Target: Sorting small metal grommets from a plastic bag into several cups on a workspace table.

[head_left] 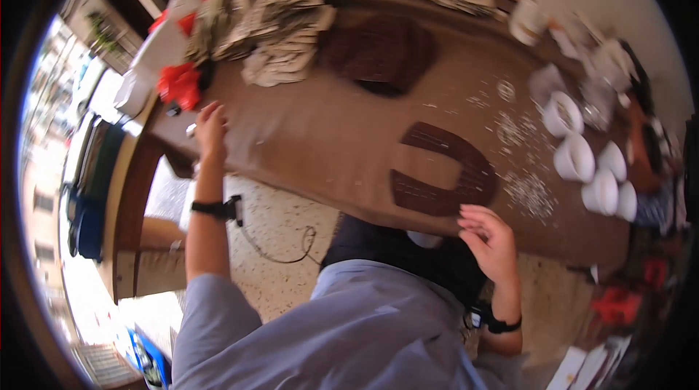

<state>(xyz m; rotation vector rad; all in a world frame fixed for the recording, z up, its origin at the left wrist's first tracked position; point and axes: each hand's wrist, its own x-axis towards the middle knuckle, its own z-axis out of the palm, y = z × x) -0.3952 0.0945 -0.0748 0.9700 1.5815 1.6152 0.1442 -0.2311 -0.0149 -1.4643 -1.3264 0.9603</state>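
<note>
My left hand (210, 130) is stretched out to the table's left end, below a red plastic bag (179, 86). A small whitish thing (191, 130) shows at its side; motion blur hides whether the fingers grip it. At the table's near edge, my right hand (491, 241) is loosely bent, thumb apart from the fingers, with nothing seen in it. Just beyond those fingertips lies a U-shaped dark brown panel (477, 164), flat on the brown table cover (306, 135), with rows of small marks along it.
Small pale bits (530, 193) are scattered right of the panel, beside several white cups (574, 158). A dark brown pile (378, 52) and beige stacked pieces (280, 33) lie farther back. A cable (280, 257) hangs near the speckled floor at left.
</note>
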